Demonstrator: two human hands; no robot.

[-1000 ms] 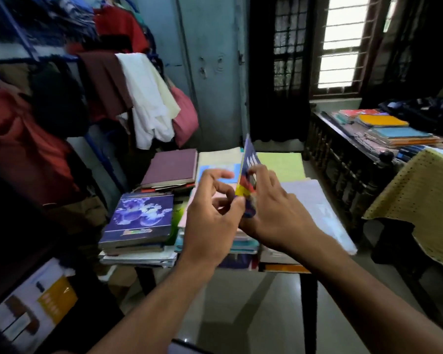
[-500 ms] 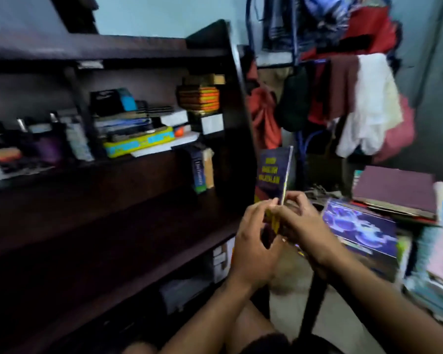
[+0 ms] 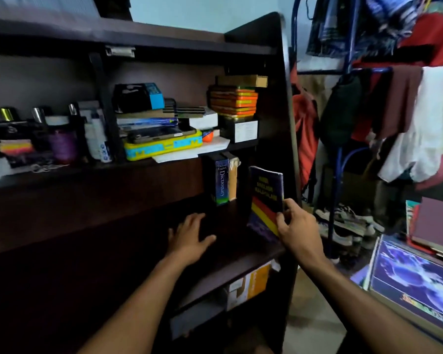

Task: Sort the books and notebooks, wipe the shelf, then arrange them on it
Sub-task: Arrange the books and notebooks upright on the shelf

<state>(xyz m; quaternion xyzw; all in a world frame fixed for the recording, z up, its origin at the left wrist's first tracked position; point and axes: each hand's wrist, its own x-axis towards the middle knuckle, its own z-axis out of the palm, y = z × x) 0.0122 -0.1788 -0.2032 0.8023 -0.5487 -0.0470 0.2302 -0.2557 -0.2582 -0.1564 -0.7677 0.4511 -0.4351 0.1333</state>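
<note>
Dark-blue thin paperback book point(image 3: 266, 198) stood upright on the dark wooden shelf point(image 3: 230, 254), likely light and floppy; right hand point(image 3: 298, 226) pinched its lower edge; left hand point(image 3: 189, 236) lay flat, fingers spread.

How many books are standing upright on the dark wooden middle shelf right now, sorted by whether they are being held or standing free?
Held upright by the right hand: 1, the dark blue paperback with yellow title and red-yellow stripes
Standing free: 2, the blue Oxford English Dictionary and the tan-spined book touching it
Total: 3
</note>
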